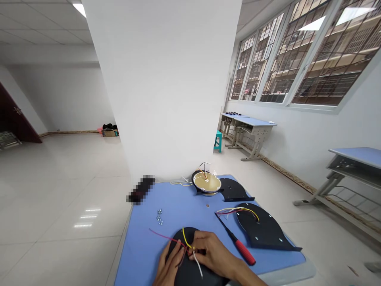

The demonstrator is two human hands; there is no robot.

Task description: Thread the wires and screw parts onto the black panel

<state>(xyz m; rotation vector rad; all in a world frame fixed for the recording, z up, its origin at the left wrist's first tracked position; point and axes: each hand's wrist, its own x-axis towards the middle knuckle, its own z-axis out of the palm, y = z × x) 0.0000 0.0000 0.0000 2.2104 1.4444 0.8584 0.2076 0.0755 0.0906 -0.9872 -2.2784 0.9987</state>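
In front of me on the desk lies a black plate (190, 274), a rounded part with red, yellow and white wires rising near its middle. My left hand (168, 264) grips its left side, fingers resting over the top near the red wire (162, 234); the thumb is hidden. With thumb and index finger, my right hand (210, 252) pinches at the base of the wires, close to the yellow wire (186, 237) and above the white wire (197, 264). The exact pinched spot is partly covered by the fingers.
A red-handled screwdriver (244, 251) lies right of my hands, beside another black plate (262, 228) with wires. Small screws (160, 217) are scattered at left. Farther back are a round wired part (208, 182) and a third black plate (233, 190). A white pillar (166, 99) stands behind the blue desk (184, 204).
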